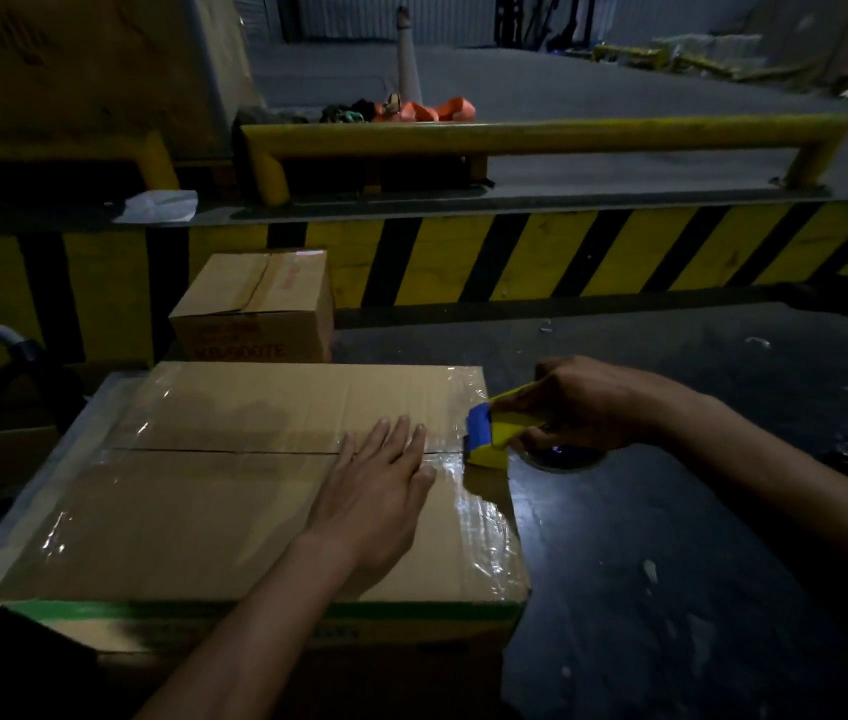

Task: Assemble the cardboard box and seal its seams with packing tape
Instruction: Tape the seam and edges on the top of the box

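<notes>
A large brown cardboard box (234, 491) lies closed in front of the person, its two top flaps meeting along a centre seam. The left hand (377, 483) rests flat and open-fingered on that seam near the box's right end. Just beyond that edge, the right hand (583, 402) grips a yellow-and-blue plastic tape dispenser (489, 433), which touches the box's right edge where glossy clear packing tape (479, 517) covers the cardboard.

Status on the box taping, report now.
Left hand flat on cardboard box, pinning centre seam. Right hand gripping tape dispenser at right edge. Nothing in the way.
</notes>
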{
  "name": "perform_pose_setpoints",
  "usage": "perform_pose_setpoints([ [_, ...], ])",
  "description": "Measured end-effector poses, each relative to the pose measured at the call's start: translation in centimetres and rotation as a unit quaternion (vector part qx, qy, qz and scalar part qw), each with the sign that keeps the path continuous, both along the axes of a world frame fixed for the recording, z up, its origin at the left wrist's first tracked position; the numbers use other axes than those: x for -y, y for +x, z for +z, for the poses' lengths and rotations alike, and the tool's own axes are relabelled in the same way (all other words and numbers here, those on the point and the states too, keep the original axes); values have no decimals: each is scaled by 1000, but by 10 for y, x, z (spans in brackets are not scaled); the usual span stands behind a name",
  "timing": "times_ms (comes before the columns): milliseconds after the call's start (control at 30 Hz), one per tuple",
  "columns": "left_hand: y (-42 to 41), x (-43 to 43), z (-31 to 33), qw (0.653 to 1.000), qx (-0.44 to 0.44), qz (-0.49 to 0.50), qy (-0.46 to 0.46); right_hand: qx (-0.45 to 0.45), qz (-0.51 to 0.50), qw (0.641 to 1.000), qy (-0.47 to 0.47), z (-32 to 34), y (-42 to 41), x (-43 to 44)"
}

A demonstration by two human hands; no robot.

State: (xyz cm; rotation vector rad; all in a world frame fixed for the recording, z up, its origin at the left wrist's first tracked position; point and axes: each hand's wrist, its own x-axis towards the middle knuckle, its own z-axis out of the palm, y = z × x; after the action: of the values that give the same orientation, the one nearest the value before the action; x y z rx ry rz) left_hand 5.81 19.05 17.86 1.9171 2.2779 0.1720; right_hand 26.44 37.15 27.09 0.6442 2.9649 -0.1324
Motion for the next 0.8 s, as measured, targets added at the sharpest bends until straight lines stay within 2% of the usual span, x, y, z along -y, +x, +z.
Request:
perform_pose_setpoints([
  [233, 20, -17, 17, 999, -40, -10, -17, -8, -16, 999, 31, -12, 25, -6],
  [333, 42, -26, 11, 998, 21, -58, -11, -25, -19, 999, 17, -13, 28, -9],
  [600, 40, -27, -6, 998, -3, -57, 10, -58, -23, 997, -41, -20, 57, -20],
  [800, 42, -29, -6, 999, -6, -50, 12, -17, -36, 998, -42, -29, 69, -17],
])
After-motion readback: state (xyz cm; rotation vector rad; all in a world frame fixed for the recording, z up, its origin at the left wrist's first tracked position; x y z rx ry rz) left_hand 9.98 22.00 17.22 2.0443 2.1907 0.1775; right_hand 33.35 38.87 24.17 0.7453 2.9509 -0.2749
